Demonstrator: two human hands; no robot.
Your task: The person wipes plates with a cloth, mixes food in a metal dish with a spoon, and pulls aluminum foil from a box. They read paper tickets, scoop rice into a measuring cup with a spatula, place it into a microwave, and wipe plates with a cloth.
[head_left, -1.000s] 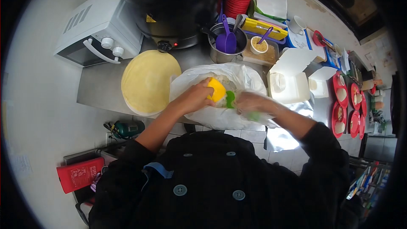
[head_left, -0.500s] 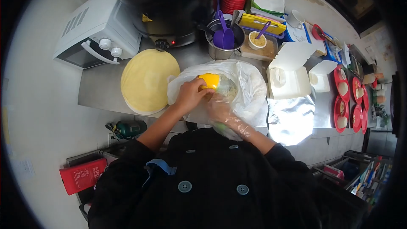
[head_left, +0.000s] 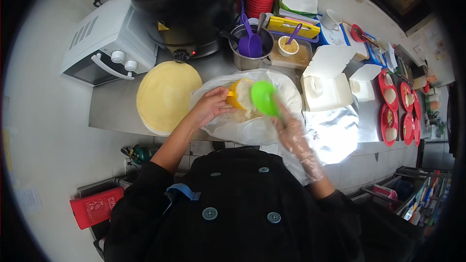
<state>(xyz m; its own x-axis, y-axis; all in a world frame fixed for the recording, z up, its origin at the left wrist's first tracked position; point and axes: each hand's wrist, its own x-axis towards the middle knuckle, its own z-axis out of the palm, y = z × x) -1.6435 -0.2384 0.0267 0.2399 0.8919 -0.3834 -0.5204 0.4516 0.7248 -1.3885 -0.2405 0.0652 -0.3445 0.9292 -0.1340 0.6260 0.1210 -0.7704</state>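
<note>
My left hand (head_left: 212,104) is closed around a yellow cup (head_left: 233,98) by its handle side. White rice fills the cup, whose mouth faces right. In my right hand (head_left: 293,133), covered by a clear plastic glove, is a bright green rice paddle (head_left: 264,98); its round head is close to the cup's mouth, and whether they touch I cannot tell. The paddle's handle and the fingers are blurred by motion. Both hands are over an open white plastic bag (head_left: 290,90) with rice (head_left: 245,115) inside, lying on the steel counter (head_left: 111,109).
Left of the bag lies a stack of round yellow sheets (head_left: 167,97), near a white oven (head_left: 102,43). A black soup warmer (head_left: 189,14) and a metal pot (head_left: 248,61) stand behind. On the right are an open white box (head_left: 330,92), foil (head_left: 332,138) and red plates (head_left: 389,121).
The green rice paddle has come up out of the bag beside the cup. My right hand has moved right. The yellow cup has turned, showing its rice-filled mouth.
</note>
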